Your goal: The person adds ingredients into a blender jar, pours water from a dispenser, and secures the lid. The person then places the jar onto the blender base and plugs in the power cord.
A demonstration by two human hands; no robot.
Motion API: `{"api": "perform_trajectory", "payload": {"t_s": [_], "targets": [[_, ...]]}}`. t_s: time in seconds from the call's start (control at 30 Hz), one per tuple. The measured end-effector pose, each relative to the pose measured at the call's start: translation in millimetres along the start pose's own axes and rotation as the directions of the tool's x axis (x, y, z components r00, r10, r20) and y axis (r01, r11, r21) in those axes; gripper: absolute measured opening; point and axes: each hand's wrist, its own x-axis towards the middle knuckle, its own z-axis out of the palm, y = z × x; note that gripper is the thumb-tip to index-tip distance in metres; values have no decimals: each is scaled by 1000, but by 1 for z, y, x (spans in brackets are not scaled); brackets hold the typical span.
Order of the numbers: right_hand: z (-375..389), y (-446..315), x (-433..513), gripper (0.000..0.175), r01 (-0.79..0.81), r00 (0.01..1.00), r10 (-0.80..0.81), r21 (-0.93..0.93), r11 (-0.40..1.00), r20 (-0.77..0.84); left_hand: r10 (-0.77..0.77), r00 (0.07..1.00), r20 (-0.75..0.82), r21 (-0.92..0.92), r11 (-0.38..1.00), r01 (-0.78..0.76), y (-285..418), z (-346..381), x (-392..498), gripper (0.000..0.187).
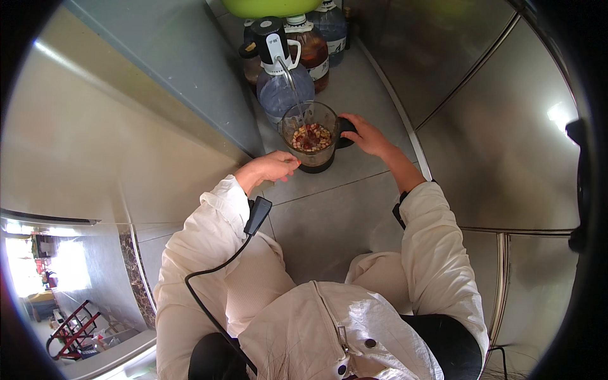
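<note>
A clear blender jug (287,130) with a black base stands on the grey tiled floor, holding nuts, beans and reddish pieces (311,137). Water runs into it from the metal spout (286,72) of a black and white bottle pump (271,42) on top of a large clear water bottle (285,90). My right hand (365,133) is on the jug's black handle (347,132). My left hand (275,167) is at the lower left side of the jug, fingers bent together; whether its fingertips touch the jug I cannot tell.
Behind the pump stand a large bottle of brown liquid (313,52) and a bluish bottle (331,31), under a green basin (270,7). A grey panel (190,71) rises on the left, shiny metal doors (494,133) on the right. A black cable (204,304) hangs by my left sleeve.
</note>
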Motion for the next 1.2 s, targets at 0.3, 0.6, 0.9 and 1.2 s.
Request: {"api": "perform_trajectory", "payload": {"t_s": [0.3, 0.6, 0.9, 1.2], "targets": [[2, 5, 1, 48, 1, 1000, -1, 17, 1000, -15, -17, 1000, 7, 6, 1000, 17, 1, 0, 1, 48], [2, 6, 1, 48, 24, 999, -23, 18, 1000, -26, -13, 1000, 13, 4, 1000, 13, 0, 0, 3, 48], [1, 4, 0, 47, 13, 1000, -13, -1, 1000, -25, -2, 1000, 12, 4, 1000, 2, -2, -1, 6, 47], [3, 4, 0, 46, 19, 1000, -18, 11, 1000, -25, 7, 1000, 14, 10, 1000, -8, 0, 0, 4, 47]]}}
